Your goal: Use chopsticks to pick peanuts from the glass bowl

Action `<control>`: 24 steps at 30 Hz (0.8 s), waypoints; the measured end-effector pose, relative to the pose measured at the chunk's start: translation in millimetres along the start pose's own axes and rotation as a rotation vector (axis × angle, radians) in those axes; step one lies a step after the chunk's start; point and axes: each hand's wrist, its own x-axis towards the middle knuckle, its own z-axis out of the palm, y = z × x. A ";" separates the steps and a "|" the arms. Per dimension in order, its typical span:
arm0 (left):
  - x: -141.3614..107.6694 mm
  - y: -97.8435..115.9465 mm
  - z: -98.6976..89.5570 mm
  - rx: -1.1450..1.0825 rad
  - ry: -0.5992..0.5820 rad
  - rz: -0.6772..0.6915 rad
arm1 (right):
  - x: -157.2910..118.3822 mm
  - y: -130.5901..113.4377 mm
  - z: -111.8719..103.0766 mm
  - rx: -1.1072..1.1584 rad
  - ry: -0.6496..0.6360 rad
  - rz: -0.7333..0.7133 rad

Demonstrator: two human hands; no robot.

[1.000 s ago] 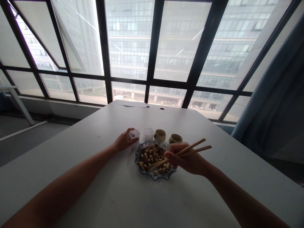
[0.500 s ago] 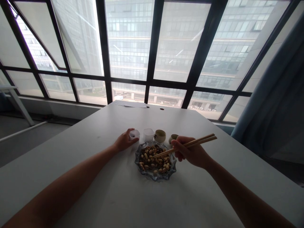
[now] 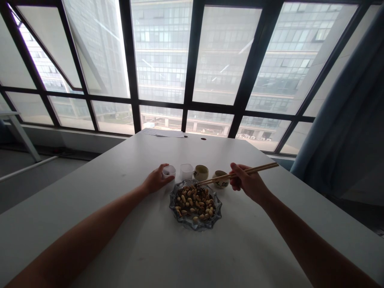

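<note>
My left hand is wrapped round a small translucent cup that has something dark inside. My right hand grips a pair of wooden chopsticks, whose tips are over the back rim of a scalloped glass bowl. Peanuts and other nuts lie in the bowl with small dark pieces. Whether the tips hold anything is too small to tell. Behind the bowl stand a second translucent cup, a round ceramic cup and another ceramic cup, partly behind the chopsticks.
The white table reaches back to large windows. Papers lie at its far edge, near two dark round spots. A blue curtain hangs at the right, and a white table leg shows at the left.
My right hand and the chopsticks have moved from the middle of the nuts to the bowl's back edge, uncovering more of the right ceramic cup. My left hand stays on its cup.
</note>
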 end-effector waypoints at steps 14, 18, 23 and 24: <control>0.6 -4.0 2.9 -0.003 0.031 0.012 | -26.6 -22.1 12.7 -0.528 -0.279 -0.569; 0.6 -4.3 2.9 0.000 0.027 0.016 | -43.5 -36.3 26.6 -0.786 -0.407 -0.951; 0.7 -3.7 2.9 0.011 0.034 0.022 | -64.1 -51.7 40.3 -0.948 -0.402 -1.195; 0.6 -3.9 2.8 0.012 0.033 0.025 | -66.5 -54.0 41.6 -0.949 -0.399 -1.208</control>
